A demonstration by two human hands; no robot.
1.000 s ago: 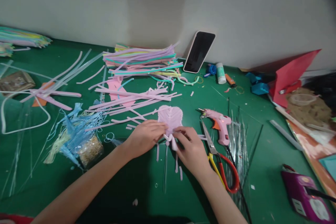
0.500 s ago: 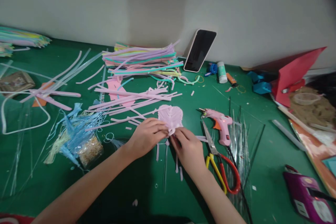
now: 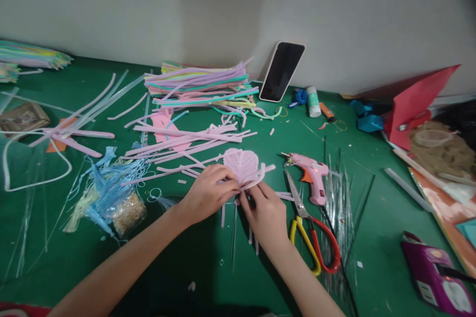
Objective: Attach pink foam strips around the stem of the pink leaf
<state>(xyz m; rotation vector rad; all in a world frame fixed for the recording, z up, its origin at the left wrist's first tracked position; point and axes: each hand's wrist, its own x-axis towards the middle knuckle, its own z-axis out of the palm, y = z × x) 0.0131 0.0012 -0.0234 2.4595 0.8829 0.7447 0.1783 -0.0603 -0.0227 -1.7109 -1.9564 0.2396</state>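
Observation:
A lilac heart-shaped piece (image 3: 241, 162) made of pipe cleaners lies at the middle of the table. My left hand (image 3: 210, 189) pinches its lower tip from the left, fingers closed. From the right, my right hand (image 3: 266, 208) is closed at the same tip, its thumb and fingertips partly hidden. Two loose pipe cleaner ends (image 3: 263, 172) stick out to the right above my right fingers. Under and between the hands, more pipe cleaner ends and thin clear strands hang toward me. Scissors (image 3: 303, 213) with one yellow and one red handle lie beside my right hand.
A pink glue gun (image 3: 312, 176) lies right of the scissors, near clear strips (image 3: 340, 208). Pipe cleaner bundles (image 3: 197, 79) and a leaning phone (image 3: 282, 72) stand at the back. Blue tassels (image 3: 107, 188) lie left, a purple power box (image 3: 433, 270) right.
The pipe cleaner ends, earlier curled close to the piece's tip, now extend to the right over my right fingers. My right hand has shifted slightly; my left keeps its pinch.

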